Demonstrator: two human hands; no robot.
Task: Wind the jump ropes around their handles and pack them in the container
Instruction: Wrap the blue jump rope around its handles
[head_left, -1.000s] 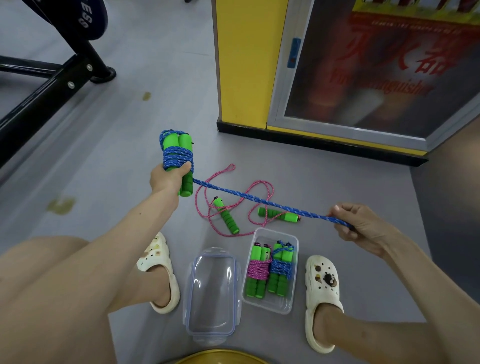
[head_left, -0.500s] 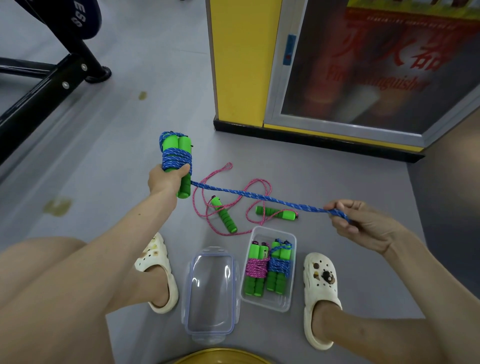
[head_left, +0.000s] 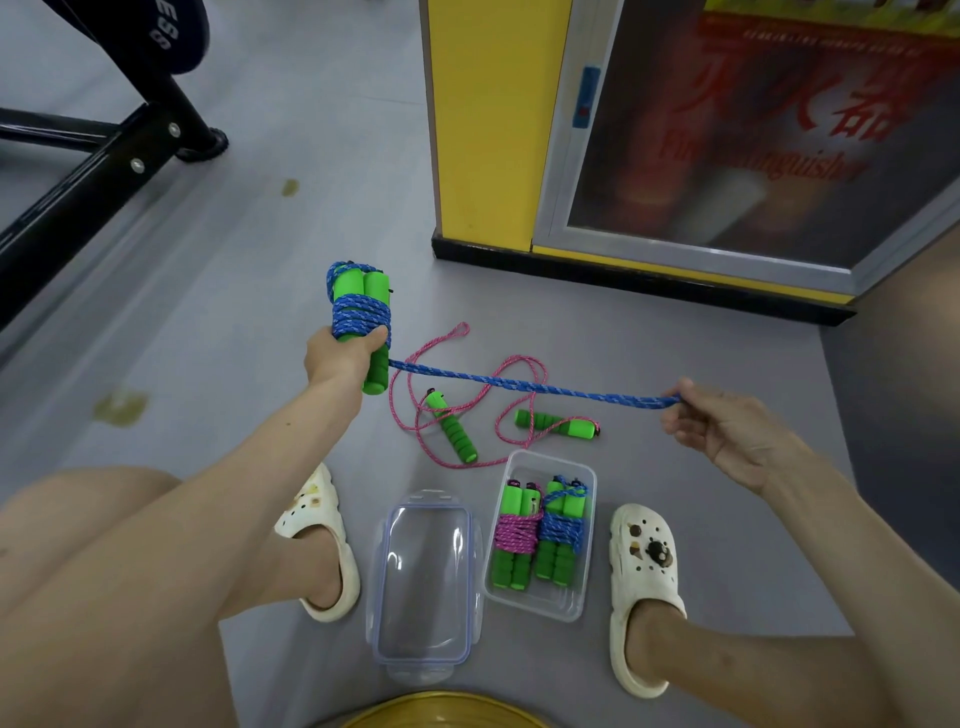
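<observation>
The grey floor (head_left: 260, 291) fills most of my view, with open room at middle left between the person's bare legs and a black metal frame (head_left: 78, 192), which the upper left edge cuts off. At upper right stands a yellow cabinet (head_left: 488, 130). The red lettering behind its glass door (head_left: 753, 156) is too blurred for me to read in full. A yellow round thing (head_left: 441, 712) is cut off at the bottom edge, and I cannot tell what it is.

I count 2 white slippers, a left slipper (head_left: 317, 519) and a right slipper (head_left: 644, 551). Between them 1 clear lid (head_left: 423, 577) lies flat, with 1 clear container (head_left: 545, 605) just beside its right edge. In the container 2 wound bundles lie side by side, 1 pink bundle (head_left: 514, 535) and 1 blue bundle (head_left: 563, 527).

That makes 4 ropes in all. The blue jump rope (head_left: 519, 384) is in the air at centre. The left hand (head_left: 340, 356) grips its 2 green handles (head_left: 363, 291) upright, fingers curled round them below the blue turns and hiding their middle. A strand runs right to the right hand (head_left: 727, 431), whose fingers pinch it and hide its end. The pink jump rope (head_left: 540, 369) lies loose on the floor under that strand, near the container's far rim and well apart from the cabinet's black base.
</observation>
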